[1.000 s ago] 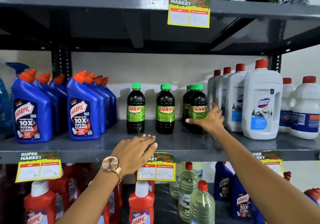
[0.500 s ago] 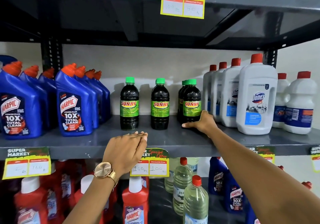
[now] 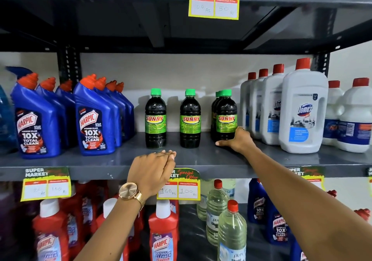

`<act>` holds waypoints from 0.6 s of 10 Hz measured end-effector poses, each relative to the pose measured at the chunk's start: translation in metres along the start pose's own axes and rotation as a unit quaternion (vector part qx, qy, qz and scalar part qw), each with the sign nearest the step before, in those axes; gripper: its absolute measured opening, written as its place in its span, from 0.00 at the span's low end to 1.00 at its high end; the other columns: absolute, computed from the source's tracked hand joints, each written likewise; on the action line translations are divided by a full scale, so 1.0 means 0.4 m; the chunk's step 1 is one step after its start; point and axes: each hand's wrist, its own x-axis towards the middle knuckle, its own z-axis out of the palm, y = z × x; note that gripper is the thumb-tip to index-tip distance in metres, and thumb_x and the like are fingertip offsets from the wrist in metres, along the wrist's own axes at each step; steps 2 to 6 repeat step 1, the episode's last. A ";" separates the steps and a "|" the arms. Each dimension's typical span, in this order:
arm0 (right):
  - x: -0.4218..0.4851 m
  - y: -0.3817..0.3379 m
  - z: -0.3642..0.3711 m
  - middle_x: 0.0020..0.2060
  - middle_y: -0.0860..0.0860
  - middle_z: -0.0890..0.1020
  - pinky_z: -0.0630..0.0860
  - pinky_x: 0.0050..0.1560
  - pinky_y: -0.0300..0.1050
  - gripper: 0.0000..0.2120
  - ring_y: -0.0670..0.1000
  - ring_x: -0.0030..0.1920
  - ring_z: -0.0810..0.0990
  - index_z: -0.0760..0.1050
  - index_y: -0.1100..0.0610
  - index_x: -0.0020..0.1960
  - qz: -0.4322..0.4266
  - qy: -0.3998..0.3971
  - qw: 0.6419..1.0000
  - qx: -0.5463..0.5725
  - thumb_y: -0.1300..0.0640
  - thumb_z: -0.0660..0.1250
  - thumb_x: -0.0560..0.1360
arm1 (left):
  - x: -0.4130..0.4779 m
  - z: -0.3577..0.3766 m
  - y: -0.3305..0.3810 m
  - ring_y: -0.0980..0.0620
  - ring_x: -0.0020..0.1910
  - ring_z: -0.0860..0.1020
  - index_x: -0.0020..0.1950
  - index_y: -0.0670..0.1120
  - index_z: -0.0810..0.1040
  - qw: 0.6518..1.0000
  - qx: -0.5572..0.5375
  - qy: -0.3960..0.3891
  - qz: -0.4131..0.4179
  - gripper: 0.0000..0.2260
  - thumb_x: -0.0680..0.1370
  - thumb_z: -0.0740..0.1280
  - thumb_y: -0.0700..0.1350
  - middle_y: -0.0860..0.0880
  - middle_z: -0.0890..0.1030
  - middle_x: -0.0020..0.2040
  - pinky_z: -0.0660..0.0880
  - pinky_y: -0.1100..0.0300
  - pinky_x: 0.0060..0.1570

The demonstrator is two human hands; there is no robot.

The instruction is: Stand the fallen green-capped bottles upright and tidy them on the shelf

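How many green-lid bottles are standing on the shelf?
5: one on the left, one in the middle, three bunched on the right by the right hand. More may hide behind.

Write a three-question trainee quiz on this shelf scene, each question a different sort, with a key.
1. True or false: every green-capped bottle on the middle shelf stands upright.
2. The right hand is touching:
A) a white Domex bottle
B) the base of the rightmost green-capped bottle
C) a blue Harpic bottle
3. Fill in: the left hand, with a watch on its wrist, rests on the shelf's front ____ and holds nothing.

Key: 1 true; 2 B; 3 edge.
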 end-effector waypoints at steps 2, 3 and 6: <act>-0.024 -0.018 -0.012 0.64 0.62 0.75 0.72 0.65 0.54 0.49 0.61 0.65 0.74 0.65 0.66 0.68 0.008 0.024 1.000 0.016 0.45 0.82 0.57 | -0.002 -0.003 0.003 0.60 0.59 0.77 0.60 0.54 0.80 1.000 -0.003 0.001 0.001 0.24 0.77 0.47 0.52 0.57 0.81 0.59 0.75 0.62 0.43; -0.024 -0.018 -0.012 0.64 0.62 0.75 0.72 0.65 0.54 0.49 0.61 0.65 0.74 0.65 0.66 0.68 0.008 0.024 1.000 0.016 0.45 0.82 0.57 | -0.002 -0.003 0.003 0.60 0.59 0.77 0.60 0.54 0.80 1.000 -0.003 0.001 0.001 0.24 0.77 0.47 0.52 0.57 0.81 0.59 0.75 0.62 0.43; -0.024 -0.018 -0.012 0.64 0.62 0.75 0.72 0.65 0.54 0.49 0.61 0.65 0.74 0.65 0.66 0.68 0.008 0.024 1.000 0.016 0.45 0.82 0.57 | -0.002 -0.003 0.003 0.60 0.59 0.77 0.60 0.54 0.80 1.000 -0.003 0.001 0.001 0.24 0.77 0.47 0.52 0.57 0.81 0.59 0.75 0.62 0.43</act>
